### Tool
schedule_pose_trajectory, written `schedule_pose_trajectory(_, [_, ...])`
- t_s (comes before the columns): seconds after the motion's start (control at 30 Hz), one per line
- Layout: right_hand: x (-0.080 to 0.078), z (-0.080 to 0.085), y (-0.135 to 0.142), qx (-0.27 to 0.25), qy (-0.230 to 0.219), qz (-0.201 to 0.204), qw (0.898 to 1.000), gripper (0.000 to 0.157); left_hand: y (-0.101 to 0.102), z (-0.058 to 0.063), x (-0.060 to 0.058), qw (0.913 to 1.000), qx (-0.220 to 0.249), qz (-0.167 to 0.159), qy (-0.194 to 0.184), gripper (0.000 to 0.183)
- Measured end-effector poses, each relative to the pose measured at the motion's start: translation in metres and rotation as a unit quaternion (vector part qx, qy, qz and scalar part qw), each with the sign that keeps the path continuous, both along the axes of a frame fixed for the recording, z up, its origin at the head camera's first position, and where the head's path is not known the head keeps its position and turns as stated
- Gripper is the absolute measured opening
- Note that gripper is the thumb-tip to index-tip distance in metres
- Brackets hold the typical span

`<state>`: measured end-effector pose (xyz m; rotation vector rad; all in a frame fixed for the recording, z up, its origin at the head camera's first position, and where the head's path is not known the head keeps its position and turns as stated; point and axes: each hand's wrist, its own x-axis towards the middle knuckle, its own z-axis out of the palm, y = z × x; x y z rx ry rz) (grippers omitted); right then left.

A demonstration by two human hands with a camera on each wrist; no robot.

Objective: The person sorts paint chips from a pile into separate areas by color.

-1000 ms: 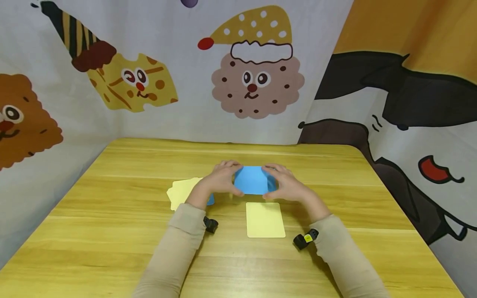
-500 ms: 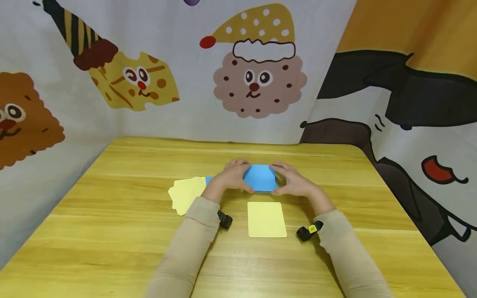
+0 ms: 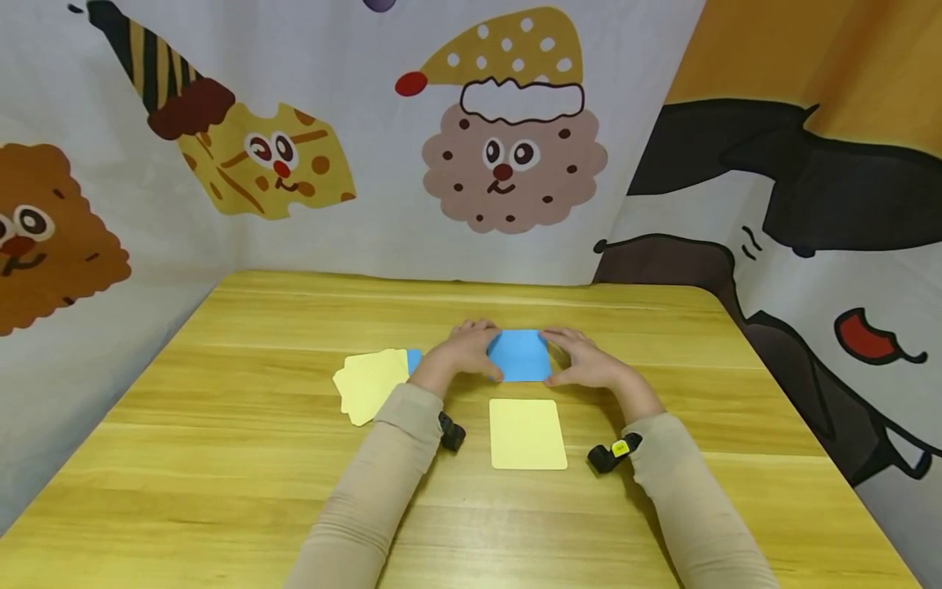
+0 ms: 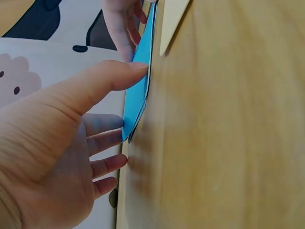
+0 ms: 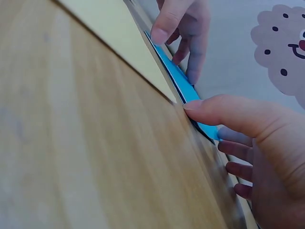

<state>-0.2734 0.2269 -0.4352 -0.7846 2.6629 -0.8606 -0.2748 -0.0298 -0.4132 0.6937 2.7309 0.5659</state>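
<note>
In the head view a blue card [image 3: 519,356] lies between both hands, low over the far half of the table. More than one layer shows along its edge in the left wrist view. My left hand [image 3: 465,350] holds its left end, the thumb [image 4: 131,75] at the near edge and fingers at the far edge. The right hand [image 3: 587,362] grips the other end likewise, its thumb [image 5: 209,112] on the near corner. Just in front of the blue card, a single yellow square card [image 3: 527,434] lies flat on the table.
Left of the hands, several yellow cards [image 3: 371,383] lie in an uneven pile, with a blue card's corner [image 3: 414,360] showing beside it. The wooden table [image 3: 221,474] ends at a cartoon-printed curtain [image 3: 383,245]. Both wrists wear a black camera.
Both hands have shifted right with the blue card, the left one more. A fold or second layer at its right end no longer shows. More of the yellow pile is uncovered.
</note>
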Motion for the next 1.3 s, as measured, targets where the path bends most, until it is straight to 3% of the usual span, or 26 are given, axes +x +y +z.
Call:
schedule_pose_trajectory(0.3, [0.002,0.0,0.0,0.009,-0.007,-0.006,1.0,0.095,-0.003,0.0,0.0,0.9998,0.013,0.003,-0.013,0.083])
schedule_pose_trajectory(0.53, [0.008,0.008,-0.002,0.002,-0.006,-0.015,1.0,0.098,-0.01,0.007,0.008,0.9991,0.036,-0.007,0.018,0.085])
schedule_pose_trajectory(0.77, [0.021,0.024,-0.014,0.002,0.04,-0.007,0.999,0.097,-0.023,0.017,0.019,0.9976,0.052,-0.023,0.038,0.085])
schedule_pose_trajectory(0.97, [0.028,0.029,-0.028,0.016,0.095,0.008,0.995,0.095,-0.039,0.02,0.028,0.9962,0.061,-0.035,0.052,0.086])
schedule_pose_trajectory(1.3, [0.044,0.036,-0.059,0.008,0.126,0.031,0.991,0.092,-0.07,0.024,0.044,0.9938,0.055,-0.035,0.09,0.09])
